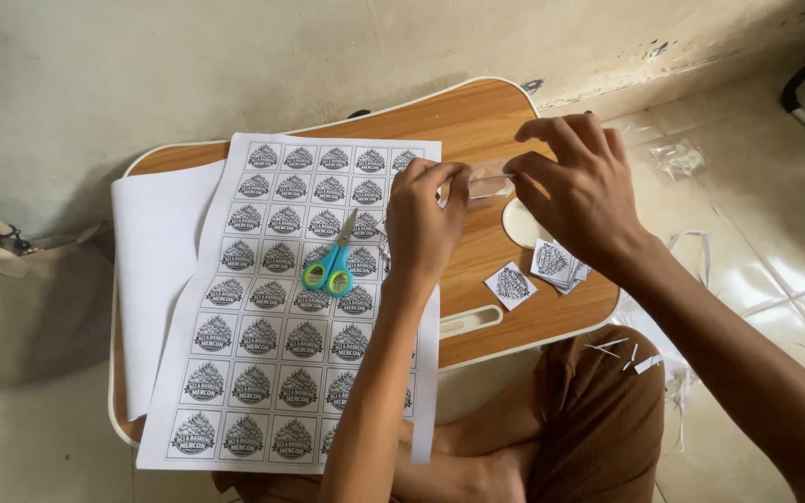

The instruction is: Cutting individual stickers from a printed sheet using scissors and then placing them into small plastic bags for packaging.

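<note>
My left hand (pixel 426 219) and my right hand (pixel 578 182) meet above a small wooden lap table (pixel 477 121). Both pinch a small clear plastic pouch (pixel 488 179) between fingertips. Under my left forearm lies a white sheet printed with a grid of round black-and-white labels (pixel 272 307). A pair of scissors with blue-green handles (pixel 331 267) rests shut on that sheet, just left of my left wrist. A small stack of cut square labels (pixel 556 263) and one loose label (pixel 511 285) lie on the table below my right hand.
A blank white sheet (pixel 156 270) sticks out under the printed one at the left. Paper strips (pixel 649 359) lie on my brown trousers and the tiled floor. A crumpled clear wrapper (pixel 678 158) sits on the floor at the right. A grey bag (pixel 11 279) leans against the wall at the left.
</note>
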